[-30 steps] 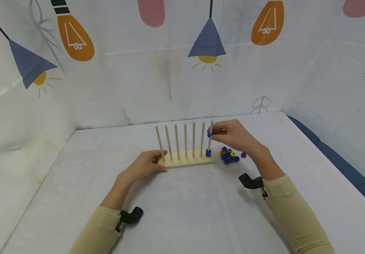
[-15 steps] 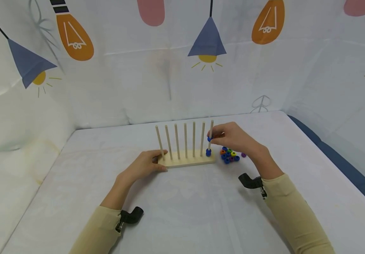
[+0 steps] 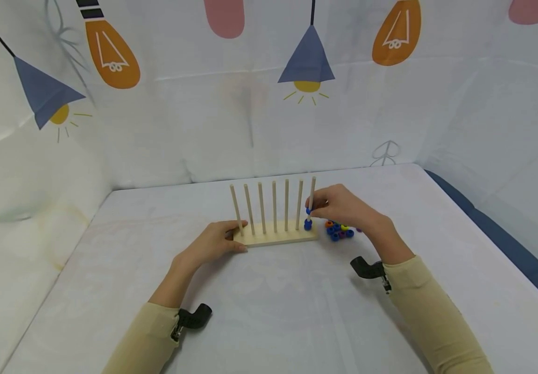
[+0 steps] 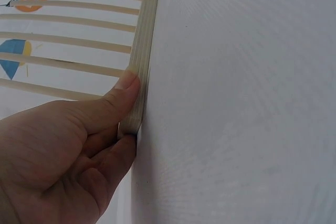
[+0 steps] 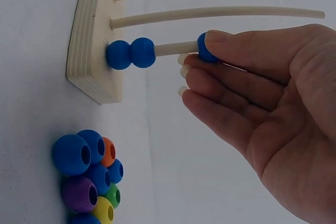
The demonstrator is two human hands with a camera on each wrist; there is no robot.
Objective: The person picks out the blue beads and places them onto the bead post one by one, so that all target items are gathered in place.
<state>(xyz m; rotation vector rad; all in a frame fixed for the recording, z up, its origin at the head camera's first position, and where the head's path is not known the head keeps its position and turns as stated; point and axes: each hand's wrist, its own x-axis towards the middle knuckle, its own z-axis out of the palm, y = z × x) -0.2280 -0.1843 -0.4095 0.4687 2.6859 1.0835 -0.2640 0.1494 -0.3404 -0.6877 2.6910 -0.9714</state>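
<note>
A pale wooden base (image 3: 276, 238) with several upright pegs stands on the table. My left hand (image 3: 213, 242) grips its left end, thumb (image 4: 123, 90) along the front edge and fingers around the end. At the rightmost peg, my right hand (image 3: 344, 206) pinches a blue bead (image 5: 206, 49) threaded on the peg, partway down. Below it on the same peg, two blue beads (image 5: 130, 53) sit stacked against the base, with bare peg between them and the pinched bead. The other pegs carry no beads.
Loose beads (image 3: 339, 231) in blue, orange, yellow, green and purple lie clustered just right of the base, under my right hand. The white table (image 3: 269, 311) meets a printed cloth wall (image 3: 203, 130) behind. Black wrist cameras (image 3: 195, 317) sit on both sleeves.
My right hand has moved down along the rightmost peg, and the pinched blue bead has slid lower with it. The left hand stays on the base.
</note>
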